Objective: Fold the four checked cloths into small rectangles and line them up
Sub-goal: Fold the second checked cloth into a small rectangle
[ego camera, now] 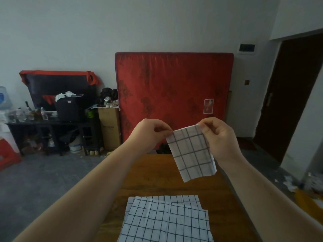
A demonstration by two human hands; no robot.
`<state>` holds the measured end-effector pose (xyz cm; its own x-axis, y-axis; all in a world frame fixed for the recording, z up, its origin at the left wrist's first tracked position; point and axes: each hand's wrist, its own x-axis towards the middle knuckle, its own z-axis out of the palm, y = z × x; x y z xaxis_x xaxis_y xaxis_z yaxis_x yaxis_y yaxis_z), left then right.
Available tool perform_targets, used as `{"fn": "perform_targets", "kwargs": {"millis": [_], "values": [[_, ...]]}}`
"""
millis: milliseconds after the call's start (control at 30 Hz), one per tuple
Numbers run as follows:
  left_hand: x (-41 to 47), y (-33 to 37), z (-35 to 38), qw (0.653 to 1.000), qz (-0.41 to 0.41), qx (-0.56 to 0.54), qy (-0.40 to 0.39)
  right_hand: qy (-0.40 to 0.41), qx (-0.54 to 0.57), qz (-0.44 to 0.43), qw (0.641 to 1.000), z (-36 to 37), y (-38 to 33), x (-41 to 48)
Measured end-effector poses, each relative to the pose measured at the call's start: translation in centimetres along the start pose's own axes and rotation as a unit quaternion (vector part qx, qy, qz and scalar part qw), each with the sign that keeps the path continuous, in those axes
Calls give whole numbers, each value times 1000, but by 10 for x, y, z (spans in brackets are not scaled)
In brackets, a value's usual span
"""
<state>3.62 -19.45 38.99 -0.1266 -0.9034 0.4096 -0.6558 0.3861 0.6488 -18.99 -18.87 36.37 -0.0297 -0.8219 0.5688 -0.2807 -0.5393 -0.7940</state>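
Hanging from left hand [150,132] and right hand [219,135]: folded checked cloth [191,152], narrow.

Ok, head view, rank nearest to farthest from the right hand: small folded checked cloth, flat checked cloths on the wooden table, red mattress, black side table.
1. Small folded checked cloth: pinched in the right hand.
2. Flat checked cloths: below, nearer the person.
3. Red mattress: upright, beyond the hand.
4. Black side table: far left.
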Motion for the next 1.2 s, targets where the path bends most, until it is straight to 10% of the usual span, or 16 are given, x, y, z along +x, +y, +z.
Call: {"fn": "perform_targets", "kwargs": {"millis": [1200], "values": [[-13, 6, -6, 999, 9, -45, 29, -32, 30, 99, 994, 10, -4, -15]]}}
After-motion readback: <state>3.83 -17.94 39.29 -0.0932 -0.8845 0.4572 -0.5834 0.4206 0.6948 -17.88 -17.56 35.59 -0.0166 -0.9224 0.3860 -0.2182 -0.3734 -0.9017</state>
